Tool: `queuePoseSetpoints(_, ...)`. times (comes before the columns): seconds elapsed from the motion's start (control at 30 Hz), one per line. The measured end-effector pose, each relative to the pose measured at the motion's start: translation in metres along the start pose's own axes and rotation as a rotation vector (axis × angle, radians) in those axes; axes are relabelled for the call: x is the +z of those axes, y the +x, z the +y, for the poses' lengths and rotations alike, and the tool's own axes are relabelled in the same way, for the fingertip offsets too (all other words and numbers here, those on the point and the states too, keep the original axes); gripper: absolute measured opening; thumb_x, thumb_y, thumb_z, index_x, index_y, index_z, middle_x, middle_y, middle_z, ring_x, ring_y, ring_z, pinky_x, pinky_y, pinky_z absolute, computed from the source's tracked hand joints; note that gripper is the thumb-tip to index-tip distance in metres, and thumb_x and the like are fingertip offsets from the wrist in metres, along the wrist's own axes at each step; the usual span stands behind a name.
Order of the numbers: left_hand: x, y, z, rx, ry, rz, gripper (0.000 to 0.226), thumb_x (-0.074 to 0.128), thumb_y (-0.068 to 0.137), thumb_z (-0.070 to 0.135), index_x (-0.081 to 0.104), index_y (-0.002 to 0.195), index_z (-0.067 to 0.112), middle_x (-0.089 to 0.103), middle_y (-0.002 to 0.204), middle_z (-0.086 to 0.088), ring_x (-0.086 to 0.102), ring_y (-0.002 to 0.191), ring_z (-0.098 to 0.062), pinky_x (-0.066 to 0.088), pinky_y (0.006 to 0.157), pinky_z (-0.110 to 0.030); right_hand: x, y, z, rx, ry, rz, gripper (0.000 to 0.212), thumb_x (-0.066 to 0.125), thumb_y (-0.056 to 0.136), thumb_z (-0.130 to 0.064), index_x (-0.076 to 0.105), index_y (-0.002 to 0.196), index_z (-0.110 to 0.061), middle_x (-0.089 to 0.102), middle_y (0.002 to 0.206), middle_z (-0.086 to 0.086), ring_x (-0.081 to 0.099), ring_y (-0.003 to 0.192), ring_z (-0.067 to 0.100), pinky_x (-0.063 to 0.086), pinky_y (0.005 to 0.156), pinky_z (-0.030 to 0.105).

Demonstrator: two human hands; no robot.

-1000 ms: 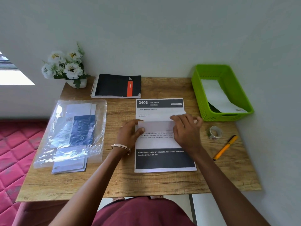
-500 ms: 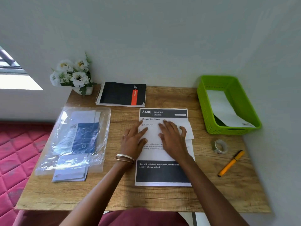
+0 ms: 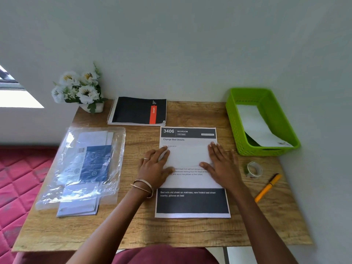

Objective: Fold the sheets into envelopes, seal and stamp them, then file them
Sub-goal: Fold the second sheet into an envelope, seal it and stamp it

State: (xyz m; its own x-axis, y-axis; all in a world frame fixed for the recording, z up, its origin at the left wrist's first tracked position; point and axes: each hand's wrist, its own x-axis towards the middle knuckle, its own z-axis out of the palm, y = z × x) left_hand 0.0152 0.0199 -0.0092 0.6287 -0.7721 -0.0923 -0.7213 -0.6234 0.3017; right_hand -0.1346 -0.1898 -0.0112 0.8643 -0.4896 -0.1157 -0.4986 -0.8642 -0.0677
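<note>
In the head view, the left hand (image 3: 154,166) and right hand (image 3: 221,164) press flat, fingers straight and grasping nothing, on a folded white sheet (image 3: 187,157) lying atop the printed page (image 3: 192,201) mid-surface. This looks like the creasing step; next comes slipping it into an envelope from the plastic pack (image 3: 85,164).

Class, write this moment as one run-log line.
step: flattening | left hand: flat on envelope | right hand: flat on envelope | envelope: on printed sheet | green basket: holds one envelope
</note>
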Motion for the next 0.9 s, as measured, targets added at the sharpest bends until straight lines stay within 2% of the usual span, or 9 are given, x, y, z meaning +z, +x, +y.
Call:
queuePoseSetpoints(0.1,-0.004,0.004,-0.003,0.051,0.129,-0.081,0.088,0.024,0.073,0.077,0.021,0.145,0.026,0.015,0.154,0.008,0.016,0.136,-0.023,0.023,0.105,-0.043,-0.004,0.002,0.002,-0.029,-0.002,-0.034,0.114,-0.023,0.063,-0.083,0.007,0.152,-0.019,0.005,0.160,-0.003,0.001,0.147,0.013,-0.002,0.115,0.044)
queuePoseSetpoints(0.2,-0.011,0.013,-0.003,0.097,0.209,-0.038,0.077,0.033,0.080,0.070,0.038,0.139,0.021,0.034,0.148,0.002,0.035,0.128,-0.028,0.032,0.098,-0.044,-0.006,0.003,0.003,-0.052,0.015,-0.070,0.119,-0.023,0.058,-0.085,0.005,0.152,-0.018,0.002,0.160,-0.001,-0.001,0.147,0.014,-0.005,0.116,0.041)
queuePoseSetpoints(0.33,-0.016,0.020,-0.008,0.383,0.471,0.160,0.065,0.031,0.082,0.060,0.068,0.102,0.010,0.068,0.108,-0.010,0.065,0.084,-0.033,0.049,0.080,-0.045,-0.008,0.004,0.003,-0.066,0.069,-0.093,0.121,-0.022,0.055,-0.087,0.002,0.151,-0.017,-0.002,0.160,-0.001,-0.004,0.147,0.014,-0.008,0.116,0.038)
queuePoseSetpoints(0.47,-0.023,0.023,-0.010,0.616,0.560,0.397,0.028,0.058,0.085,0.038,0.064,0.075,0.013,0.069,0.070,-0.006,0.066,0.064,-0.027,0.046,0.083,-0.046,-0.008,0.002,0.004,-0.085,0.124,-0.051,0.119,-0.018,0.060,-0.088,0.012,0.151,-0.018,0.004,0.160,0.000,0.001,0.147,0.016,-0.003,0.116,0.040)
queuePoseSetpoints(0.6,-0.037,0.018,-0.001,0.512,0.360,0.515,0.028,0.049,0.091,0.030,0.056,0.067,0.018,0.064,0.061,0.002,0.062,0.065,-0.021,0.044,0.083,-0.043,-0.009,-0.005,0.005,-0.098,0.329,0.164,0.073,0.027,0.087,-0.066,0.048,0.137,-0.017,0.034,0.152,0.003,0.027,0.140,0.022,0.021,0.109,0.048)
queuePoseSetpoints(0.73,-0.053,0.008,0.011,0.288,-0.160,0.465,0.029,0.041,0.091,0.033,0.060,0.080,0.014,0.065,0.075,0.000,0.059,0.067,-0.020,0.045,0.067,-0.035,-0.024,-0.016,-0.005,0.044,0.882,0.483,0.023,0.060,0.087,-0.029,0.069,0.100,-0.012,0.068,0.109,0.003,0.059,0.102,0.016,0.048,0.087,0.043)
queuePoseSetpoints(0.8,-0.059,0.001,0.014,0.121,-0.436,0.441,0.019,0.049,0.091,0.028,0.060,0.086,0.014,0.063,0.080,0.002,0.055,0.068,-0.013,0.044,0.060,-0.027,-0.030,-0.022,-0.012,0.195,1.240,0.411,0.014,0.070,0.084,-0.023,0.071,0.096,-0.016,0.070,0.092,0.012,0.065,0.087,0.026,0.052,0.078,0.043)
queuePoseSetpoints(0.87,-0.057,-0.007,0.016,-0.056,-0.653,0.427,0.009,0.058,0.088,0.020,0.058,0.096,0.016,0.061,0.089,0.005,0.057,0.073,-0.007,0.046,0.061,-0.020,-0.026,-0.026,-0.014,0.216,1.343,0.395,0.017,0.074,0.081,-0.020,0.071,0.098,-0.020,0.062,0.088,0.030,0.058,0.075,0.030,0.049,0.071,0.040)
queuePoseSetpoints(0.9,-0.054,-0.010,0.015,-0.124,-0.763,0.391,0.020,0.062,0.086,0.017,0.055,0.104,0.016,0.060,0.093,0.005,0.059,0.078,-0.007,0.050,0.062,-0.021,-0.024,-0.028,-0.015,0.216,1.336,0.401,0.019,0.075,0.081,-0.019,0.071,0.099,-0.022,0.058,0.090,0.035,0.055,0.073,0.028,0.047,0.070,0.039)
